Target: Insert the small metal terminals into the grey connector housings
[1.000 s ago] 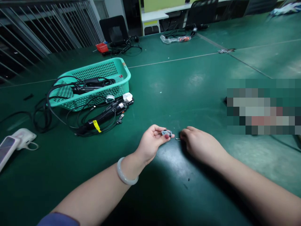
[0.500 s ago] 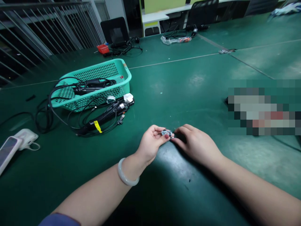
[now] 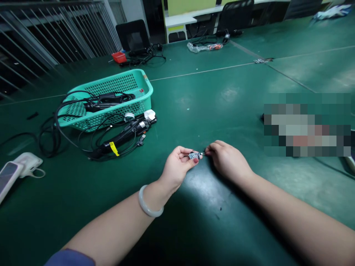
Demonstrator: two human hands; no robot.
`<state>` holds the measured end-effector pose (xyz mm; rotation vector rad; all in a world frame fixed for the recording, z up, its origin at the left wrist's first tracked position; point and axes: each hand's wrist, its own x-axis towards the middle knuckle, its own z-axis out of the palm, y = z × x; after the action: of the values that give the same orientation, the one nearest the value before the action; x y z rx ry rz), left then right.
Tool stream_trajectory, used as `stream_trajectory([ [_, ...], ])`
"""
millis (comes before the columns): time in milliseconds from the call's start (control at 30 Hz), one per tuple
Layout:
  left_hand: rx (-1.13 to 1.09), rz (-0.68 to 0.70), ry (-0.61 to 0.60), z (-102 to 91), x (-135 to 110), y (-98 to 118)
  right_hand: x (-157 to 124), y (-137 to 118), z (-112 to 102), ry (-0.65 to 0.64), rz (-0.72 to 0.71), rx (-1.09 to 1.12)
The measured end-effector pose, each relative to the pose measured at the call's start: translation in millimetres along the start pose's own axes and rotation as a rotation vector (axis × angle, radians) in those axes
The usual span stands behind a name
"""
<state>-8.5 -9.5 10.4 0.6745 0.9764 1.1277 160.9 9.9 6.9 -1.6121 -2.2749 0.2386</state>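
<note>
My left hand [image 3: 175, 169] pinches a small grey-and-white piece [image 3: 194, 156] with dark markings, perhaps a tiny circuit board; its exact kind is too small to tell. The thumb lies over its near edge. Just to the right, my right hand [image 3: 229, 159] is closed, thumb and fingertips pressed together on a thin, short bit [image 3: 203, 153] that juts from the piece's right end. Whether that bit is part of the piece or a separate connector or wire, I cannot tell. Both hands are low over the green tabletop [image 3: 177, 229].
At left stands a turquoise mesh basket [image 3: 151, 96] holding black cabled devices. Another black device [image 3: 122, 137] with a yellow tag lies before it. A white phone [image 3: 9, 176] rests at the left edge. A pixelated patch hides things at right. Farther back are a red box [image 3: 119, 57] and cables.
My right hand's thumb and fingers have closed together at the end of the small piece. My left hand keeps its hold. The whole view has shifted slightly.
</note>
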Motion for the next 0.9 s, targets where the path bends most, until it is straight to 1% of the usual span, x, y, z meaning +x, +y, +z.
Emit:
stream_trajectory([
  [100,0.020,-0.010,-0.009,1.3,-1.3,0.3,-4.0,-3.8,-9.8,0.188,-0.034,0.064],
  [133,0.025,-0.015,-0.010,1.6,-1.4,0.1,-6.0,-6.9,-12.9,0.236,-0.068,0.079],
  [167,0.026,-0.019,-0.012,1.8,-1.3,-0.4,-8.0,-10.6,-15.5,0.255,-0.105,0.081],
  [233,0.023,-0.024,-0.011,1.9,-0.9,-1.6,-11.5,-18.0,-18.4,0.242,-0.169,0.071],
  [300,0.019,-0.025,-0.017,1.8,-0.5,-2.9,-13.4,-23.8,-18.7,0.201,-0.200,0.041],
  [400,0.021,-0.019,-0.038,1.4,-0.3,-3.9,-13.5,-28.1,-17.1,0.165,-0.203,-0.010],
  [567,0.022,-0.006,-0.046,0.8,-0.7,-4.4,-13.0,-29.2,-16.9,0.167,-0.205,-0.055],
  [700,0.029,0.003,-0.038,-0.5,-0.1,-5.2,-13.4,-28.8,-18.8,0.193,-0.209,0.020],
  [800,0.010,0.029,-0.042,-1.5,0.3,-4.4,-11.0,-23.9,-17.7,0.236,-0.159,0.110],
  [900,-0.046,0.033,-0.031,-1.5,-0.2,-0.7,-5.5,-13.8,-12.1,0.258,-0.096,0.196],
])
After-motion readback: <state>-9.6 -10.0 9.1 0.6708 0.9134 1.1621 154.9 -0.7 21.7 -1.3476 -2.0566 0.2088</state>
